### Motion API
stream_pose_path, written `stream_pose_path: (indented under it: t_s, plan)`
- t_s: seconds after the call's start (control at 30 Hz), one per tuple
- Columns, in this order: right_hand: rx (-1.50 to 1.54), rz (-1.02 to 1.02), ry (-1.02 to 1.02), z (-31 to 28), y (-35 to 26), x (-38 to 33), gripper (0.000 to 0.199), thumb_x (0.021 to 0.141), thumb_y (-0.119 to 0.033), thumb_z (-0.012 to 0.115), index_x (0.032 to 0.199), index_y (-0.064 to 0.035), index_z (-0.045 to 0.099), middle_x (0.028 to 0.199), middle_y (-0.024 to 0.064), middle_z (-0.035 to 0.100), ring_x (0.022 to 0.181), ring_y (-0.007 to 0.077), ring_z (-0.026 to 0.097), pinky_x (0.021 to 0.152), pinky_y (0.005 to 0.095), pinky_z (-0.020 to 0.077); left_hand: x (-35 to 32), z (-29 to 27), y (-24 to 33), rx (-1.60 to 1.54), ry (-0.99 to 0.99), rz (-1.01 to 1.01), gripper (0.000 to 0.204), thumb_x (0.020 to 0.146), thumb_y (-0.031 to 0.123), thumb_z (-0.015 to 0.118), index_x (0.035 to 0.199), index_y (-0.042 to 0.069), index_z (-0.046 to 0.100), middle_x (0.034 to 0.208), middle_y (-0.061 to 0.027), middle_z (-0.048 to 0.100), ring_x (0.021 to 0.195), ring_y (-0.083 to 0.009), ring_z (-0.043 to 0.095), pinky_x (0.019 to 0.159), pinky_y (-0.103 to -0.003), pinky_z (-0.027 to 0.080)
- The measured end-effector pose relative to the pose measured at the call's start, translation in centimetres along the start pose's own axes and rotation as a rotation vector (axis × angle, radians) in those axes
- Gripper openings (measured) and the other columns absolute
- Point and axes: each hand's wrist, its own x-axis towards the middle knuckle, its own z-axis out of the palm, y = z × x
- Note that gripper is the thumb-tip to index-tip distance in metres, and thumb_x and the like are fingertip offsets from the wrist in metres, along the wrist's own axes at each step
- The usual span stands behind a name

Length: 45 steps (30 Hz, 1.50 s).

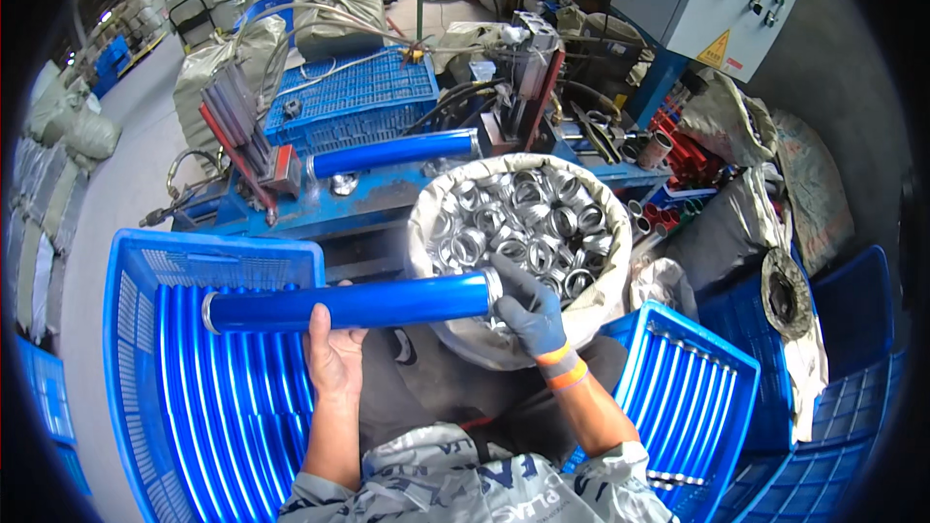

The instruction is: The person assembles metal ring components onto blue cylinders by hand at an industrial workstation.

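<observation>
A shiny blue tube [407,300] lies level across my front, with a silver metal ring at each end. My bare left hand [335,358] grips it left of its middle, thumb on the near side and fingers behind. At the right end, my right hand [535,318], in a dark grey glove with an orange cuff, has its fingers closed on the silver ring [494,286]. Just beyond that hand, a round white sack [423,208] is filled with loose metal rings [523,223]. Another blue tube [397,151] rests across the machine between two upright heads.
Blue crates stand on both sides: the left crate [121,349] holds plain blue tubes, the right crate [741,368] tubes with silver ends. The blue machine bench [358,208] spans the front. A grey control box [668,0] rises at far right, near stuffed sacks [814,184].
</observation>
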Motion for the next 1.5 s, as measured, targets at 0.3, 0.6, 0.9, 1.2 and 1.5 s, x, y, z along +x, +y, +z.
stream_pose_path:
  t_s: [0.3, 0.6, 0.9, 1.2, 1.5]
  plan:
    - [-0.081, 0.101, -0.050, 1.3, -2.2, 4.3, 0.061, 0.108, -0.005, 0.072, 0.166, 0.0042, 0.056, 0.137, 0.0067, 0.074, 0.119, 0.0112, 0.068, 0.103, 0.0290, 0.0571, 3.9, -1.5, -0.7, -0.062, -0.022, -0.046, 0.059, 0.110, 0.044, 0.077, 0.154, 0.007, 0.062, 0.145, -0.0135, 0.074, 0.128, -0.0283, 0.075, 0.105, -0.047, 0.066]
    - [-0.439, -0.148, -0.069, 0.5, -1.1, 28.1, 0.062, 0.113, -0.034, 0.071, 0.161, 0.0038, 0.060, 0.155, 0.0173, 0.071, 0.143, 0.0278, 0.068, 0.121, 0.0373, 0.0504, 8.6, -2.2, 1.2, -0.273, 0.022, -0.071, 0.080, 0.106, 0.057, 0.078, 0.160, 0.003, 0.055, 0.160, -0.0133, 0.064, 0.146, -0.0295, 0.063, 0.128, -0.049, 0.051]
    - [-1.865, -0.255, 0.208, -3.3, 10.3, 43.6, 0.046, 0.098, -0.020, 0.068, 0.144, -0.0149, 0.068, 0.142, 0.0138, 0.071, 0.133, 0.0393, 0.066, 0.116, 0.0575, 0.0488, 11.1, -3.9, 1.5, -0.234, 0.079, -0.067, 0.076, 0.108, 0.053, 0.078, 0.158, 0.000, 0.055, 0.159, -0.0157, 0.062, 0.143, -0.0288, 0.062, 0.127, -0.047, 0.050]
    - [-0.810, -0.922, 0.246, 0.6, -9.4, 30.9, 0.064, 0.086, -0.017, 0.084, 0.146, -0.0033, 0.067, 0.121, 0.0215, 0.076, 0.089, 0.0284, 0.081, 0.085, 0.0397, 0.0666, 17.6, -2.2, -0.1, -0.068, -0.056, -0.073, 0.068, 0.112, 0.050, 0.074, 0.159, 0.003, 0.057, 0.159, -0.0190, 0.062, 0.145, -0.0322, 0.061, 0.123, -0.051, 0.051]
    - [-0.181, -0.833, 0.490, -15.0, -10.8, 7.4, 0.074, 0.098, -0.022, 0.083, 0.159, 0.0041, 0.051, 0.141, 0.0257, 0.072, 0.111, 0.0325, 0.078, 0.090, 0.0455, 0.0683, 41.2, 5.4, -15.5, -0.029, 0.137, -0.216, 0.078, 0.100, 0.031, 0.093, 0.161, 0.006, 0.051, 0.158, -0.0210, 0.060, 0.147, -0.0477, 0.060, 0.118, -0.064, 0.057]
